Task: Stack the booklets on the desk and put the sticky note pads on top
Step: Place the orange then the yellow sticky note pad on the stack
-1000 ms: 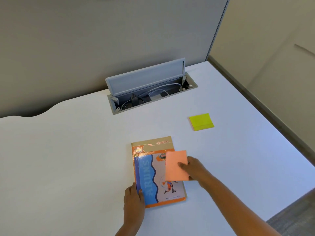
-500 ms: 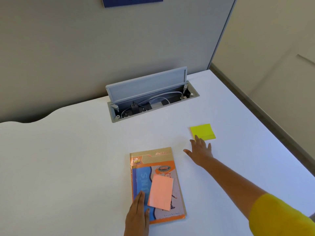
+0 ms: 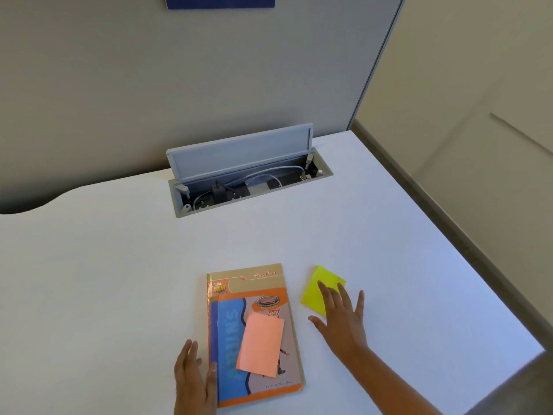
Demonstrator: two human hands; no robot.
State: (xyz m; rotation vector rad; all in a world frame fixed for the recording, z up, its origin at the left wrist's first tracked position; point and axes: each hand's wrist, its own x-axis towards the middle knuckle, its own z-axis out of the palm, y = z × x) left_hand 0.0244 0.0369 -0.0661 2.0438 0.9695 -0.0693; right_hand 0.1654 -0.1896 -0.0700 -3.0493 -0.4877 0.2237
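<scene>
Fingers (image 3: 324, 290) atop yellow pad (image 3: 317, 290)

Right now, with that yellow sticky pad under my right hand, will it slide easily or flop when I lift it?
The yellow sticky pad lies flat on the smooth white desk, so it probably slides easily. It looks small and thin, likely very light. The right hand rests fingers on it; being thin, it may bend slightly when pinched.

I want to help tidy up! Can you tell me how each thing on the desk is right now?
booklets: stacked, lying flat on the desk.
orange sticky pad: lying on top of the booklets, tilted.
yellow sticky pad: on the desk beside the stack, under the fingers.
cable box lid: flipped open.
left hand: flat against the stack's edge.
right hand: spread open, fingers on the yellow pad.
</scene>
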